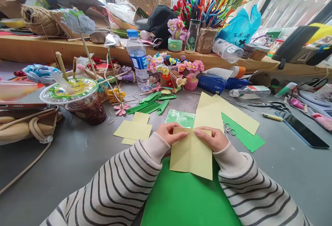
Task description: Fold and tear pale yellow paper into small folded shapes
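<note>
A square of pale yellow paper (192,156) with crossing creases is held up by its far edge. My left hand (171,134) pinches its upper left part, thumb on top. On the upper right part, my right hand (214,138) grips it the same way; the fingers beneath are hidden. Below the square lies a big green sheet (189,198). Larger yellow paper (207,110) stretches out behind my hands, over a green paper strip (251,143). Small scissors (229,129) rest beside my right hand. Several yellow pieces (133,129) lie left of my left hand.
Folded green paper strips (150,104) lie farther back. A lidded drink cup (85,108) and a water bottle (138,61) stand at the left and centre. On the right are a phone (302,129) and black-handled pliers (275,105). Crafts crowd the wooden ledge (109,53).
</note>
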### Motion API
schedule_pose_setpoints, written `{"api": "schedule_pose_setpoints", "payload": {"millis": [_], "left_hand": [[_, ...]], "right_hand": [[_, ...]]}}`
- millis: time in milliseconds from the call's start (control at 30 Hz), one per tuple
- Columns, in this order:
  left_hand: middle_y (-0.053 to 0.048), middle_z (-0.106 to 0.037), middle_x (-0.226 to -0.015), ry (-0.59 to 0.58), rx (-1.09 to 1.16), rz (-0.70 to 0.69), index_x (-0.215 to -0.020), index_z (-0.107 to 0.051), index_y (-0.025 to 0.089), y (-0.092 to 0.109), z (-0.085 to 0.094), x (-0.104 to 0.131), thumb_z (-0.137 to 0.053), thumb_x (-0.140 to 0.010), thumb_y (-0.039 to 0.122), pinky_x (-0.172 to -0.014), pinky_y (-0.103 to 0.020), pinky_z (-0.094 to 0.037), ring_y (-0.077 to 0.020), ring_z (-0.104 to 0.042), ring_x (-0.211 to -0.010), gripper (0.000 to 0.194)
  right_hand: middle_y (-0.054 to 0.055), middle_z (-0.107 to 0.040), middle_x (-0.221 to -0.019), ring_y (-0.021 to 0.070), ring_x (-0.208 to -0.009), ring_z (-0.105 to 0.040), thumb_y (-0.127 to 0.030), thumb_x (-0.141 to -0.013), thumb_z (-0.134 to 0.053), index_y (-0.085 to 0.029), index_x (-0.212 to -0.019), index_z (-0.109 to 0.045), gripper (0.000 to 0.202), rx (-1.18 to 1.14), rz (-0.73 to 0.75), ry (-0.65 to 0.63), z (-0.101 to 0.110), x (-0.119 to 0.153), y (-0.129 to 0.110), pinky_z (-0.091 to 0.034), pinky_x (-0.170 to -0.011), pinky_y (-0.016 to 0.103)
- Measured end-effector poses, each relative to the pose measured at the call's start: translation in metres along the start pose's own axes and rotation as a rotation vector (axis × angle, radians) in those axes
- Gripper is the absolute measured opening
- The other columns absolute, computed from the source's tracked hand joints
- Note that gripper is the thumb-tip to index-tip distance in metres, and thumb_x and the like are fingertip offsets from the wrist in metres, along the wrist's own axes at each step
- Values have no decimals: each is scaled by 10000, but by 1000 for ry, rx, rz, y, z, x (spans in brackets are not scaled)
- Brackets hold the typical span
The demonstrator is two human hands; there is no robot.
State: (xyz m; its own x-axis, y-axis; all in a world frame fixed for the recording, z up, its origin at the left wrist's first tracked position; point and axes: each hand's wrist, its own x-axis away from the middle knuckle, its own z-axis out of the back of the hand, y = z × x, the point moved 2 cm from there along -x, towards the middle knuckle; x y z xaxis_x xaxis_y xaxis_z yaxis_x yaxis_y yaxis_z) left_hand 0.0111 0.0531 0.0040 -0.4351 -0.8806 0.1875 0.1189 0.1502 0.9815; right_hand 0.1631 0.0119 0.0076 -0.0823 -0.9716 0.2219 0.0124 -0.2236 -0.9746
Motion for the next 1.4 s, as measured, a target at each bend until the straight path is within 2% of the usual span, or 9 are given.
{"api": "schedule_pose_setpoints", "payload": {"millis": [233, 600, 700, 800, 900, 1033, 1133, 1267, 1400], "left_hand": [[-10, -557, -610, 66, -232, -131, -762, -555, 133, 3, -1, 4, -610, -582, 363, -488, -233, -425, -129, -514, -552, 297], [20, -513, -483, 140, -423, -282, -559, -573, 145, 4, -5, 7, -586, -613, 343, -399, -182, -341, -75, -419, -437, 205], [16, -551, -537, 151, -256, -206, -733, -580, 158, 5, -5, 8, -623, -578, 337, -431, -195, -395, -96, -488, -477, 241], [23, -574, -552, 111, 35, -29, -968, -487, 156, 5, -4, 7, -664, -538, 336, -461, -223, -442, -126, -551, -515, 500], [-10, -594, -579, 42, 63, 50, -807, -561, 119, 5, -4, 6, -642, -560, 370, -486, -229, -447, -131, -557, -537, 361], [-32, -608, -586, 107, -269, -94, -638, -629, 118, 6, -4, 7, -575, -621, 390, -449, -212, -415, -130, -530, -536, 277], [-25, -632, -584, 195, -442, -252, -659, -655, 142, 6, -7, 10, -540, -660, 343, -452, -205, -408, -118, -524, -518, 231], [-19, -663, -639, 216, -605, -493, -727, -666, 180, 11, -10, 17, -505, -695, 260, -495, -206, -418, -104, -536, -507, 182], [-23, -641, -573, 217, -762, -591, -756, -664, 178, 16, -13, 22, -471, -722, 244, -496, -211, -417, -94, -501, -457, 207]], "right_hand": [[17, -583, -563, 112, -489, -506, -403, -524, -637, -138, -595, -621, 275, 95, 18, 56, 0, 0, -3, -420, -459, 223], [45, -624, -625, 155, -587, -536, -399, -523, -635, -144, -570, -644, 260, 152, 84, 88, 0, 0, -4, -420, -543, 260], [39, -619, -607, 151, -567, -533, -405, -522, -637, -146, -564, -638, 262, 137, 69, 99, 0, 0, -4, -414, -524, 259], [42, -624, -619, 156, -578, -539, -407, -535, -627, -144, -570, -630, 265, 155, 99, 118, 1, 0, -6, -415, -532, 262], [47, -630, -633, 168, -612, -548, -405, -564, -606, -147, -583, -626, 260, 221, 157, 113, 1, 1, -7, -422, -556, 267], [49, -628, -627, 171, -601, -551, -411, -568, -597, -149, -586, -624, 264, 269, 155, 107, 1, 2, -7, -425, -547, 270], [49, -632, -628, 178, -603, -558, -412, -562, -601, -149, -586, -629, 265, 280, 132, 115, 1, 1, -6, -428, -551, 278], [53, -651, -648, 197, -651, -576, -400, -568, -601, -152, -599, -642, 253, 293, 142, 122, 1, 1, -5, -435, -602, 294], [50, -661, -658, 202, -675, -584, -387, -576, -599, -160, -600, -648, 234, 295, 163, 123, 0, 1, -6, -432, -643, 301]]}}
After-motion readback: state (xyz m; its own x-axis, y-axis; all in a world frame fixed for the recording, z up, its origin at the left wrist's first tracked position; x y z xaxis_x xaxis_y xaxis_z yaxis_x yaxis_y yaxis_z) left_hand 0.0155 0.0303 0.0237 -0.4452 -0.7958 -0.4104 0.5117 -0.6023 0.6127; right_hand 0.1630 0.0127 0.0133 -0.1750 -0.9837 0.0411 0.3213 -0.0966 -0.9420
